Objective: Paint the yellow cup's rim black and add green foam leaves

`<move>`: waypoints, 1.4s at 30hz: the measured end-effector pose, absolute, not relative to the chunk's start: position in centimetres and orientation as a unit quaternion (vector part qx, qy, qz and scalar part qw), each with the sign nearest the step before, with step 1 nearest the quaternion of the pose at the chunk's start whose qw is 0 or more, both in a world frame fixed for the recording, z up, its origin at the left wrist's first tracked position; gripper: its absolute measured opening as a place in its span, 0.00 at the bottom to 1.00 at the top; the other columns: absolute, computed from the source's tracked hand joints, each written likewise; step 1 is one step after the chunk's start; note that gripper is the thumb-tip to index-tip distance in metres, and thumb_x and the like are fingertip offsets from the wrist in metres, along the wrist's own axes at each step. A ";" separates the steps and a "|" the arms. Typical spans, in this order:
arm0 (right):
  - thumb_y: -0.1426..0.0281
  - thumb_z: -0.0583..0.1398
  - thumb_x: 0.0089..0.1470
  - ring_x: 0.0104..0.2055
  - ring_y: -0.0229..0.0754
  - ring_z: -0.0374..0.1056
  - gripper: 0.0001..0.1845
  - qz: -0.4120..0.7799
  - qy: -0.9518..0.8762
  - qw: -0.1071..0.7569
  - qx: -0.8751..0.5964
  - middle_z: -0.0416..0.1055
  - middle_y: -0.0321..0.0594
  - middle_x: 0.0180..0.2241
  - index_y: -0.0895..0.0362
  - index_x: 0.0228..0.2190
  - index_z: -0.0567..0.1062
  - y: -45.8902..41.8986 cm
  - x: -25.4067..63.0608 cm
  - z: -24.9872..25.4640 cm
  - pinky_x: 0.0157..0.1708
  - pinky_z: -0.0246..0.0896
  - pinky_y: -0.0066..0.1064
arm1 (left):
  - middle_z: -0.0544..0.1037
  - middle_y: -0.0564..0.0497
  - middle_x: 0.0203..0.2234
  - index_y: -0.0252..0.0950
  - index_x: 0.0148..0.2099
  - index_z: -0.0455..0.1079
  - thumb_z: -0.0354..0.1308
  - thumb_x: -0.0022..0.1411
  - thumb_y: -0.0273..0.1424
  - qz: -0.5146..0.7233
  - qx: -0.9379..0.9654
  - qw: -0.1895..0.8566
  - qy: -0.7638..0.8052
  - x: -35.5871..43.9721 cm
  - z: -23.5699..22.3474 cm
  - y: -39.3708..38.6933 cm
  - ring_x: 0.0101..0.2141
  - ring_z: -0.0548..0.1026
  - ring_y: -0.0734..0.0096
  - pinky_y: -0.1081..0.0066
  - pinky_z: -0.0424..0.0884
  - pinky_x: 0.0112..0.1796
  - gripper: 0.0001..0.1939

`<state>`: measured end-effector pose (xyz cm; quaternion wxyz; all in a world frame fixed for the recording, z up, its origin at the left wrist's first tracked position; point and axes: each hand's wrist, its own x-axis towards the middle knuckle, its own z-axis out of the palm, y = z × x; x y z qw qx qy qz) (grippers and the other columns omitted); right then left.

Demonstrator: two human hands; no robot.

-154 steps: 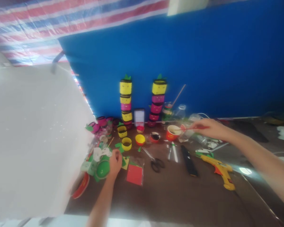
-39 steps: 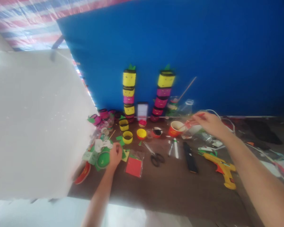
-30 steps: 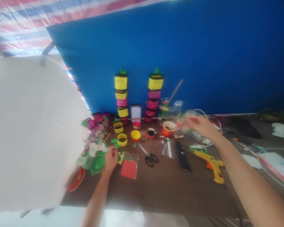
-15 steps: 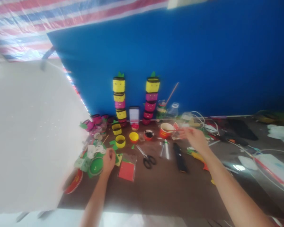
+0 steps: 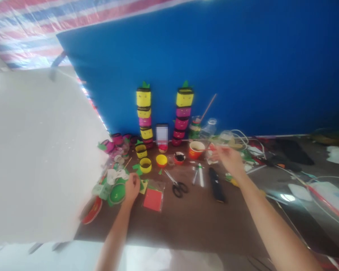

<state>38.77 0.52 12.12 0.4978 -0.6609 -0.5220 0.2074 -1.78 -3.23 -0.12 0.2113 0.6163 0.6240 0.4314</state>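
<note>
My right hand (image 5: pixel 228 160) is closed on a thin stick (image 5: pixel 206 149), pinched at the fingertips. The stick's far end reaches over the rim of a red and white paper cup (image 5: pixel 196 152); I cannot make out its tip. On the left, my left hand (image 5: pixel 133 186) is curled closed beside a round green container (image 5: pixel 117 194) and green scraps. Whatever its fingers hold, if anything, is hidden. Just right of it lie a yellow-green paper piece (image 5: pixel 144 186) and a clear packet with a red sheet (image 5: pixel 153 199).
Black-handled scissors (image 5: pixel 179 188), a white pen-like tool (image 5: pixel 201 176) and a black case (image 5: pixel 216 185) lie midtable. Yellow and pink cup stacks (image 5: pixel 144 98) (image 5: pixel 183 98) stand against the blue board (image 5: pixel 243 67). Cables (image 5: pixel 240 137) clutter the right; a red bowl (image 5: pixel 92 211) sits at the left edge.
The whole view has shifted slightly, with the table's things a little higher and to the right. Both hands keep nearly the same places, the right one still with the stick at the cup.
</note>
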 end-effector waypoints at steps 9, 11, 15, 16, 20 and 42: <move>0.57 0.61 0.46 0.21 0.38 0.67 0.27 0.241 -0.479 0.497 -0.682 0.74 0.45 0.26 0.62 0.43 0.65 -3.1 39.0 12.3 0.22 0.63 0.29 | 0.66 0.56 0.20 0.36 0.40 0.63 0.43 0.62 0.33 0.432 0.640 0.171 0.612 -1.8 1.0 -3.2 0.21 0.65 0.76 0.76 0.60 0.25 0.10; 0.55 0.57 0.48 0.21 0.38 0.66 0.22 0.229 -0.477 0.501 -0.685 0.73 0.46 0.26 0.61 0.37 0.67 -4.6 38.8 10.8 0.21 0.62 0.29 | 0.70 0.52 0.26 0.35 0.43 0.63 0.41 0.63 0.31 0.438 0.644 0.156 0.608 -2.1 1.6 -2.9 0.27 0.69 0.74 0.73 0.64 0.31 0.12; 0.57 0.54 0.51 0.24 0.40 0.67 0.18 0.221 -0.508 0.479 -0.681 0.73 0.45 0.26 0.59 0.33 0.70 -7.7 36.8 7.0 0.28 0.64 0.33 | 0.70 0.47 0.36 0.35 0.49 0.63 0.39 0.61 0.25 0.437 0.665 0.132 0.591 -3.3 2.7 -2.7 0.38 0.70 0.70 0.67 0.65 0.42 0.17; 0.58 0.53 0.51 0.26 0.41 0.69 0.17 0.222 -0.519 0.473 -0.677 0.74 0.45 0.28 0.58 0.35 0.70 -8.3 36.1 6.0 0.30 0.65 0.34 | 0.69 0.46 0.39 0.36 0.50 0.63 0.40 0.60 0.23 0.431 0.677 0.118 0.585 -3.8 2.9 -2.9 0.41 0.69 0.69 0.65 0.65 0.45 0.18; 0.62 0.52 0.53 0.31 0.43 0.70 0.15 0.173 -0.650 0.391 -0.628 0.74 0.45 0.35 0.57 0.38 0.70 -9.9 33.1 3.0 0.32 0.66 0.34 | 0.68 0.45 0.43 0.37 0.49 0.63 0.43 0.59 0.23 0.397 0.693 0.096 0.594 -6.0 3.9 -3.8 0.45 0.68 0.66 0.62 0.65 0.47 0.17; 0.69 0.55 0.49 0.34 0.48 0.70 0.09 0.071 -0.753 0.153 -0.636 0.73 0.43 0.30 0.57 0.29 0.75 -9.7 29.6 2.2 0.33 0.62 0.37 | 0.72 0.46 0.39 0.38 0.45 0.68 0.47 0.62 0.30 0.167 0.805 0.074 0.565 -4.0 4.4 -7.6 0.43 0.68 0.64 0.62 0.65 0.45 0.11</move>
